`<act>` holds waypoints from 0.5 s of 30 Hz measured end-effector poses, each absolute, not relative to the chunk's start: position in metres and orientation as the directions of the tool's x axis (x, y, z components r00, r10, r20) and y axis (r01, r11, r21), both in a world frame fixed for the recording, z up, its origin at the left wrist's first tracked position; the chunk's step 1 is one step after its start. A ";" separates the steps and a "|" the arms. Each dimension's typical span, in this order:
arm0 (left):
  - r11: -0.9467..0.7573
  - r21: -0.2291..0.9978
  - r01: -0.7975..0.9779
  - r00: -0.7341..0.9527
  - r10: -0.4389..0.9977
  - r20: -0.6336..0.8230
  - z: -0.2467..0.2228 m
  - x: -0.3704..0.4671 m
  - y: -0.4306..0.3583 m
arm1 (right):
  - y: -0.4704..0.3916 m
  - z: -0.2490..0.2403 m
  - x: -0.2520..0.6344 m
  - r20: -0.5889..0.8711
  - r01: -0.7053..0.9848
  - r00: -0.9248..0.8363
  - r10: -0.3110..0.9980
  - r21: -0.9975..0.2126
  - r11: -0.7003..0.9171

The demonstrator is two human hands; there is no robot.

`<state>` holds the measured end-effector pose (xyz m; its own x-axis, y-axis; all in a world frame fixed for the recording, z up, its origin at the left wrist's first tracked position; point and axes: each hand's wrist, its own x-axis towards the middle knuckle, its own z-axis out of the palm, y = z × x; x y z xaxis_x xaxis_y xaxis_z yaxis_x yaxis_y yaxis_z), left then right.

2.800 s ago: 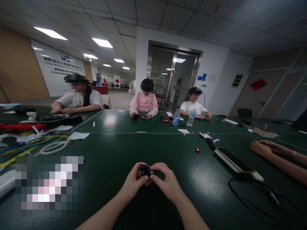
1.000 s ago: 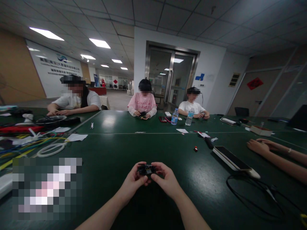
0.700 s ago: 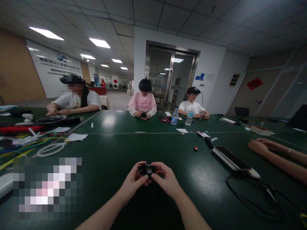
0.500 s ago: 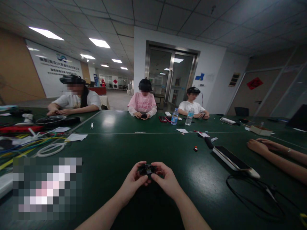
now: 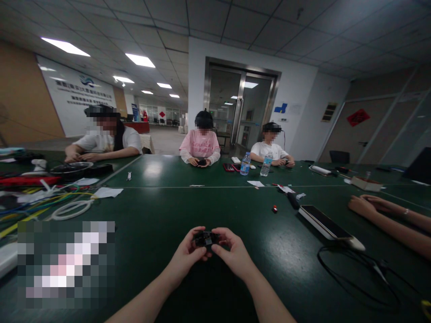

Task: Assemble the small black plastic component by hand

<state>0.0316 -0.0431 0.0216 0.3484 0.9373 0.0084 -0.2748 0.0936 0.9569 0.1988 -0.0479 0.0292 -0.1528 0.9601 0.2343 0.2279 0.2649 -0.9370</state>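
Observation:
A small black object (image 5: 207,239) with a greyish patch is held just above the green table (image 5: 151,260), low in the middle of the head view. My left hand (image 5: 189,250) grips its left end, thumb at the near side and fingers curled round the far side. On the right end, my right hand (image 5: 233,249) holds it in the same way. What exactly the object is cannot be made out.
Cables (image 5: 70,208) and papers lie on the left. A phone on a white device (image 5: 325,222) and a black cable (image 5: 353,273) are on the right, beside another person's hands (image 5: 367,204). Two bottles (image 5: 245,164) stand across the table, where three people sit.

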 end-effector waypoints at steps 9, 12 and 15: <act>0.107 0.959 -0.261 0.372 0.928 -0.002 0.018 0.030 -0.039 | -0.046 0.024 0.199 0.230 0.222 -0.144 0.962 -0.940 0.258; 0.092 0.959 -0.269 0.372 0.928 0.016 0.016 0.031 -0.038 | -0.046 0.023 0.199 0.231 0.220 -0.142 0.963 -0.941 0.258; 0.088 0.957 -0.276 0.370 0.929 0.021 0.016 0.030 -0.039 | -0.045 0.023 0.199 0.229 0.225 -0.150 0.962 -0.939 0.259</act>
